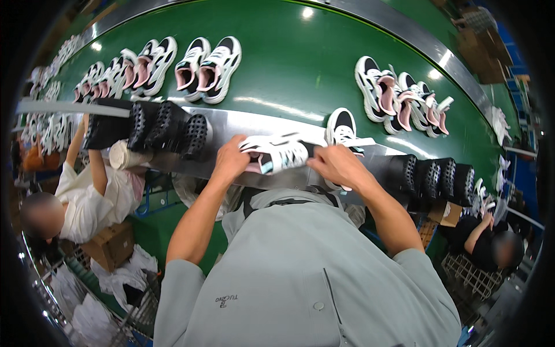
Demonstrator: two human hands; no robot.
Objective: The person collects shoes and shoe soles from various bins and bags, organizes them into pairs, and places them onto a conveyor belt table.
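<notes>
— Sneaker (276,154), white with black and pale blue panels, lay on its side on the steel ledge (231,124), held between both hands. Where did the hands sit on it?

— From the head view, the left hand (230,161) gripped the heel end, fingers curled over the collar and closed on the shoe, wrist bent down toward the ledge. The right hand (337,164) clasped the toe end, fingers wrapped over it, palm down.

— And the arms?

— Both bare forearms rose from grey short sleeves at the lower edge and angled inward, meeting at the sneaker just above the person's chest.

— What stood near the sneaker?

— A second sneaker (343,128) stood upright just behind it, beside the right hand. Left of the sneaker along the ledge sat black studded moulds (167,124); more black moulds (439,176) sat right of it. Beyond the ledge ran the green conveyor belt (300,63), carrying a pair of white and pink shoes (208,63) up left of the sneaker and a cluster of shoes (402,98) up right.

— Anyone else?

— A person in a white shirt (95,199) reached up to the ledge, far left of the sneaker; another in dark clothes (485,243) sat low at the right.
</notes>
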